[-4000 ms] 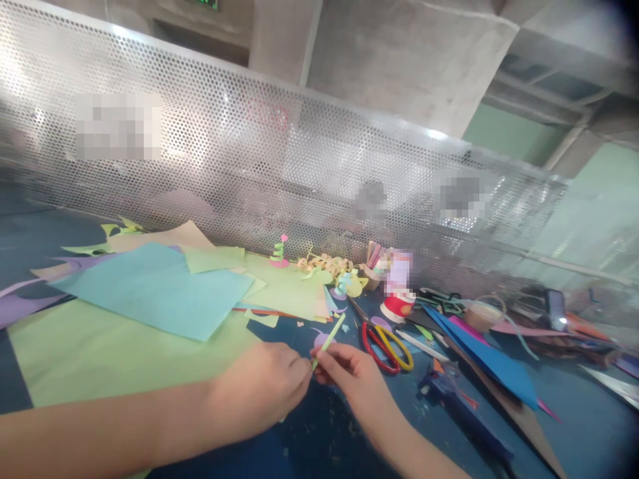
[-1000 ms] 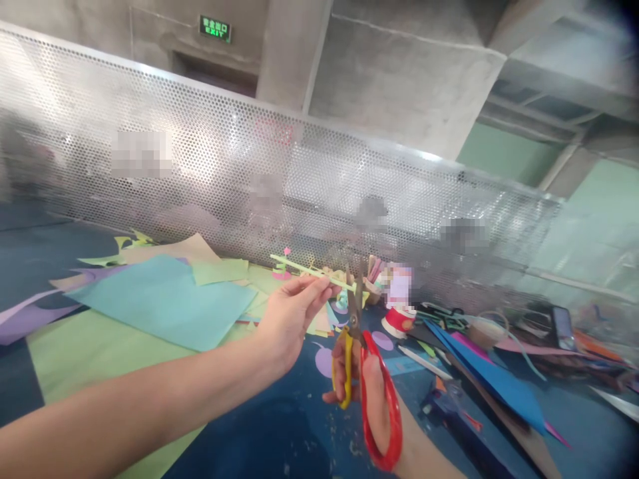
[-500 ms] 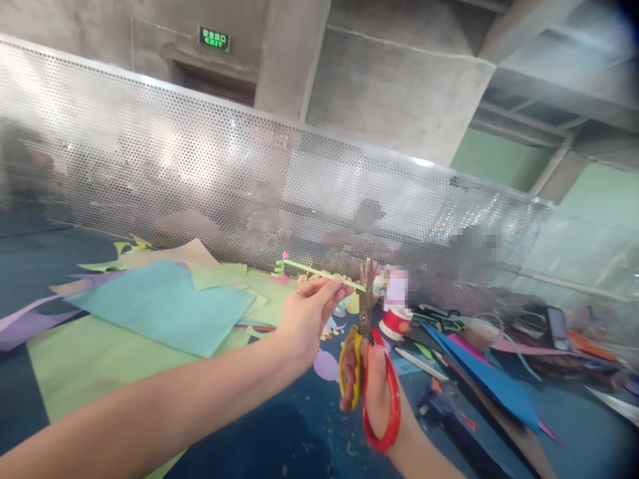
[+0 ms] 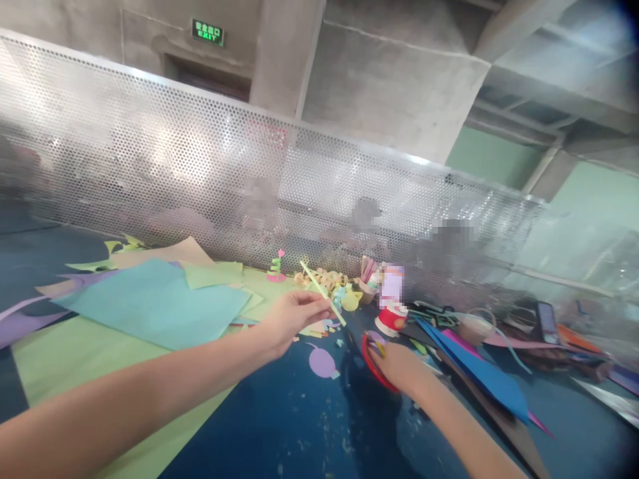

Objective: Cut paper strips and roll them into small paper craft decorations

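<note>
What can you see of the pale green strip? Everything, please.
The pale green strip is narrow, nearly straight, and looks like paper. The left hand pinches it nearer its lower end, both ends sticking out. It slants from upper left to lower right in the picture, apparently raised above the blue table.

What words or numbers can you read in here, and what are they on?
"安全出口" and "EXIT": the green sign.
Red marks at the mesh panel: too blurred to read.
Red-and-white cup: its emblem is too small to read.
Pale purple item: partly pixelated, unreadable.
</note>
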`<state>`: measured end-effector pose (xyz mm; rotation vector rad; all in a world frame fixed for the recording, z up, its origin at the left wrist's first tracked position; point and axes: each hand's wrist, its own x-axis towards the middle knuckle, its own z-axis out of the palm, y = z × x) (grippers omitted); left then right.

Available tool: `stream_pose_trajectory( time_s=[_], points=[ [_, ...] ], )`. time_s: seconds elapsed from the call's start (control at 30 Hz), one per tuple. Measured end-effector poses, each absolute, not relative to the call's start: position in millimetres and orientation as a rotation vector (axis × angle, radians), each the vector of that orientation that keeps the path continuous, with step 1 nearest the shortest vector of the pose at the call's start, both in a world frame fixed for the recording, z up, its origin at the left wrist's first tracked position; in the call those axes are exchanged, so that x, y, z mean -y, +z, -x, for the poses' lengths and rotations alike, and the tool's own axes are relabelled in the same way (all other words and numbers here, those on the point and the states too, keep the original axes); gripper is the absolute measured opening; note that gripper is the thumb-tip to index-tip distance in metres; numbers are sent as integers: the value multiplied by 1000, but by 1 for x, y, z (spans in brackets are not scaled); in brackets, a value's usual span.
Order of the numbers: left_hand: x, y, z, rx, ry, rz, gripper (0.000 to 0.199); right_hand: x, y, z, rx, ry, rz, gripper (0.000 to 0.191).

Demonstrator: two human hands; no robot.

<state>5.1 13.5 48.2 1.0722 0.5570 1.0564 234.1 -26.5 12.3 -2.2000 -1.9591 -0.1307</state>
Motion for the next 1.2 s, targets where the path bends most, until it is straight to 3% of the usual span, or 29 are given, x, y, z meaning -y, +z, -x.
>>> stream_pose_trajectory(
  time_s=[0.2,0.3,0.37,0.77,1.2],
  points=[
    [-12,35,3,-562,898,-1369,16,38,23,-197,1924,-56,2021,27],
    [-11,31,2,-559,901,-1382,16,50,38,-168,1842,543,1483,29],
    [-8,30,2,-565,916,-1407,16,56,43,-155,1724,720,1304,29],
    [-3,28,11,-657,891,-1516,13,62,38,-152,1619,618,1312,19],
    [0,34,18,-610,961,-1452,23,58,49,-159,1514,759,1387,23]
  ],
)
